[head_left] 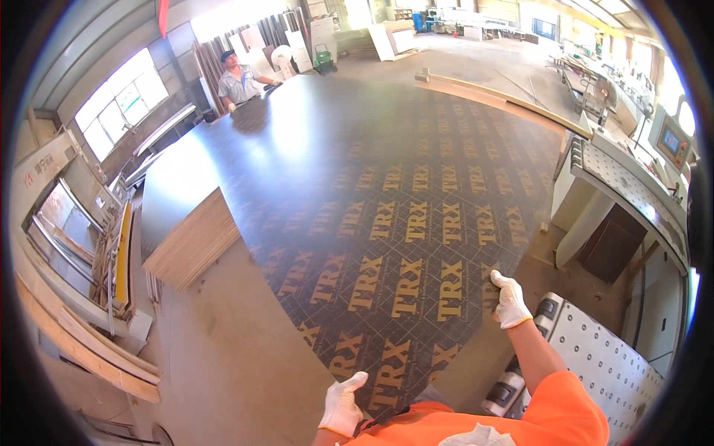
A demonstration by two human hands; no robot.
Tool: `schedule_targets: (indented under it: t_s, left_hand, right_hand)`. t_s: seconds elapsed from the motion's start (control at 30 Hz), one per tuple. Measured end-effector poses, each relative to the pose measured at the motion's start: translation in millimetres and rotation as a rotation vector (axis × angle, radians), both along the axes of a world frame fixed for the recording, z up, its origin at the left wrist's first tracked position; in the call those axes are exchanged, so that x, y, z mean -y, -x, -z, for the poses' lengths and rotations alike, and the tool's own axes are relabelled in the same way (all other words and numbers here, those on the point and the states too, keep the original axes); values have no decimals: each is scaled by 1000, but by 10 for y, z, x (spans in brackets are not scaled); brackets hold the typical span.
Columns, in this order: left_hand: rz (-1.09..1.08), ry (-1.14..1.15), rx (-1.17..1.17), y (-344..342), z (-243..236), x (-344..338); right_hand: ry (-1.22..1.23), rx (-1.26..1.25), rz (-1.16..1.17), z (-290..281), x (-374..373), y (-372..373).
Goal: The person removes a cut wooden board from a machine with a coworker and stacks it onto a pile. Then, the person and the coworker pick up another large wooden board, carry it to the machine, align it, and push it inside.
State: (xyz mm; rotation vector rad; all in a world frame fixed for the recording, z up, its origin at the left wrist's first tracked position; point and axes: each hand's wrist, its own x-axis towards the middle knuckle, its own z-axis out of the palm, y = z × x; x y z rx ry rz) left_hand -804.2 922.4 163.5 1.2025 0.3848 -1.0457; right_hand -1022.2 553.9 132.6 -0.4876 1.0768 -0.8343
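Orange cloth (pixel 491 416) of the wearer's own shirt filled the lower edge, nearest the camera, with a crumpled pale rag (pixel 476 437) against it. Just beyond it lay a broad dark panel (pixel 401 223), reaching from the wearer to the far left side of the work area. Its surface was glossy brown-black, printed with rows of tan lettering over a fine line pattern (window glare washed the print out toward the far end). The left grip (pixel 343 405), gloved in white, was closed on the panel's near left edge with the thumb uppermost; the right grip (pixel 509 299), gloved likewise, held the right edge. The fingers beneath were mostly hidden.

Across the panel, a co-worker (pixel 242 82) in grey stood with both hands at its far edge. Left of the panel sat a stack of sheets (pixel 195 245), its layered brown side facing the wearer, above a dusty tan floor (pixel 223 334). At the lower right stood a metal counter (pixel 595 357) studded with small round fittings, with rollers (pixel 506 392) along its near side. A wooden beam (pixel 506 104) ran beside the panel's far right edge. Bright windows (pixel 123 111) lit the left wall, and a control box (pixel 674 141) with a screen stood at the right.
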Motion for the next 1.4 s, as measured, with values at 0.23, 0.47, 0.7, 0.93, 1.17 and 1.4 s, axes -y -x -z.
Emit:
schedule_targets:
  t_s: [0.23,0.47,0.7,0.93,1.17,1.4]
  left_hand:
    - [-82,-50,89,138,-74,-6]
    - [-115,-134,263,174,-148,-46]
    - [-146,-113,143,-31,68,147]
    - [-264,-289,271,52,159,237]
    - [-52,-983,604,-154,-117,470]
    - [-17,-1194,725,-610,-446,499]
  right_hand:
    - [36,104,-87,-350,-98,55]
    - [-75,233,-5,-404,923,225]
    - [95,184,-32,-4,3097,718]
    - [-34,25,8,-137,3213,576]
    - [-75,105,-132,-3,3361,368]
    - [-394,68,-45,-491,3122,-267]
